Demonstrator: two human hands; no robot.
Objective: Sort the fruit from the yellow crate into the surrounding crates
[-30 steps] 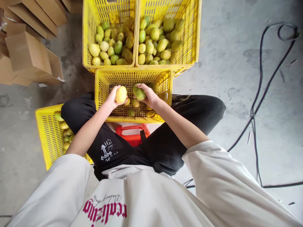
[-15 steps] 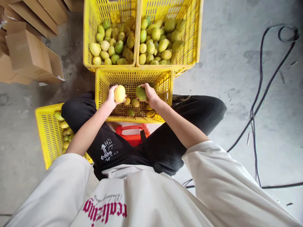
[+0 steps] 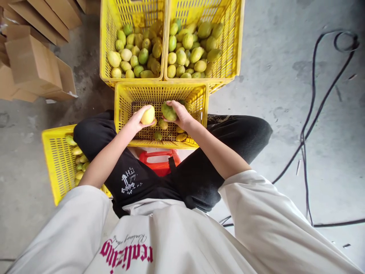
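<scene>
- Sitting with knees spread, the person wears a white T-shirt with magenta lettering and black trousers with a white print on the left thigh.
- Between the thighs shows a red plastic object, partly hidden.
- Beside the left leg, a yellow side crate holds green and yellow fruit, partly covered by the knee and arm.
- Over the middle crate, the left hand grips a pale yellow fruit, fingers wrapped beneath it.
- Level with it, the right hand is closed around a mottled green fruit, thumb on top; the two fruits are apart.
- Under both hands stands the middle crate, yellow and slotted, with a few loose fruits scattered on its floor.
- Just beyond it, two yellow crates, one left and one right, sit side by side, each holding many green and yellow fruits.
- Far left, cardboard boxes lie on the grey floor; a black cable loops far right.
</scene>
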